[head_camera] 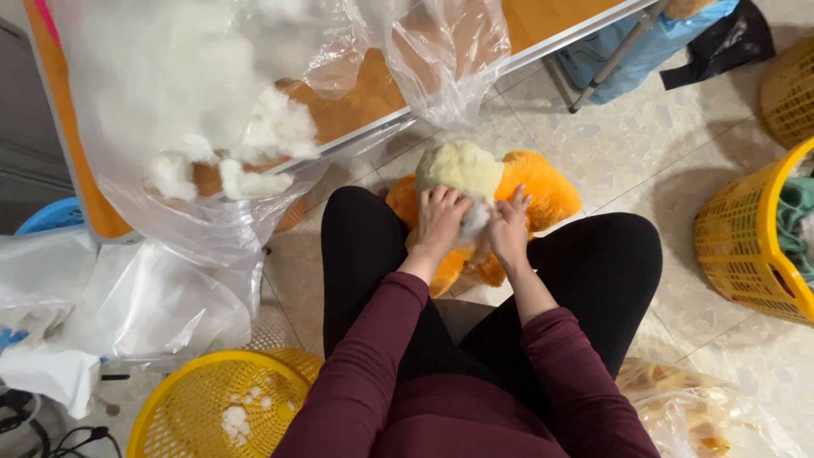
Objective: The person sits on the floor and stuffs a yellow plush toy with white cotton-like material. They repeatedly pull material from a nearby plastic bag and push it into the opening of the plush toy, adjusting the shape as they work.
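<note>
We see a large clear plastic bag (pixel 195 127) of white stuffing hanging over the near edge of the orange-topped table (pixel 543 17), sagging toward the floor. Below it at the left lie crumpled clear bags (pixel 127 297), and another crinkled clear bag (pixel 695 416) sits at the lower right.

Clear plastic bag (pixel 170 127) of white stuffing on the orange bench (pixel 543 17); yellow basket (pixel 212 407) at lower left — white tufts inside; second yellow basket (pixel 746 246) at right — green cloth (pixel 797 220) in it; tiled floor (pixel 627 153).
</note>
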